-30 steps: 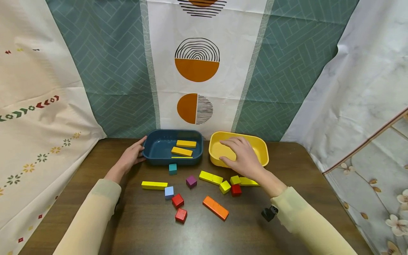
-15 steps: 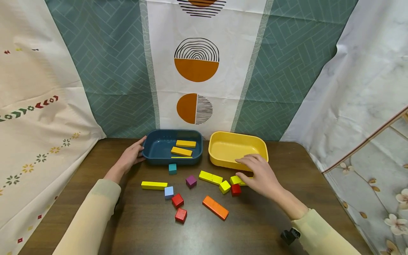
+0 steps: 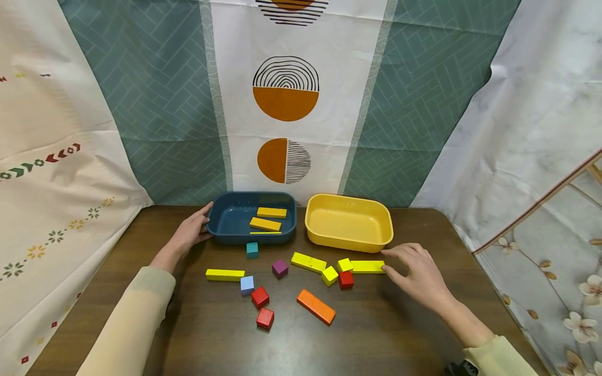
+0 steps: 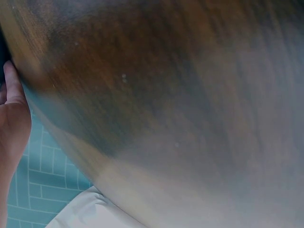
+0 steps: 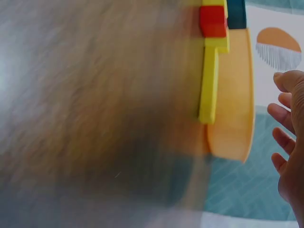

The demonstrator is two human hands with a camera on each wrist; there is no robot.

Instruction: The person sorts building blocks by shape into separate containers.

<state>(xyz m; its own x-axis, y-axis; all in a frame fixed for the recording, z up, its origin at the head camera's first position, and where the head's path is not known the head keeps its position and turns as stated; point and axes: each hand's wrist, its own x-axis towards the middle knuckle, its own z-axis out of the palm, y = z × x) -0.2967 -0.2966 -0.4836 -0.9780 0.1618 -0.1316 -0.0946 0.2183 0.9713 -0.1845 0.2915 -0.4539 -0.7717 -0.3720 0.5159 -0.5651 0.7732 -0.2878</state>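
Note:
My left hand [image 3: 190, 233] rests against the left wall of a dark blue bin [image 3: 226, 239], fingers extended along it. Inside that bin lie two orange-yellow blocks [image 3: 265, 224] and a thin yellow strip [image 3: 265, 233]. In the head view my right hand [image 3: 420, 274] hovers at the right end of a long yellow block [image 3: 368, 267], thumb and fingers apart, holding nothing. A yellow cube [image 3: 345, 265] and a red cube [image 3: 346, 280] sit at that block's left end. Behind them stands a yellow bin [image 3: 348, 243] with nothing in it.
In front of the bins lie more blocks: a yellow bar [image 3: 224, 275], another yellow bar [image 3: 308, 262], a yellow cube [image 3: 330, 275], a teal cube [image 3: 252, 250], a purple cube [image 3: 280, 269], a light blue cube [image 3: 246, 285], two red cubes [image 3: 265, 318] and an orange bar [image 3: 316, 307].
My right hand has moved from over the yellow bin rightward and toward me, uncovering the bin and the long yellow block. The left hand stays at the blue bin.

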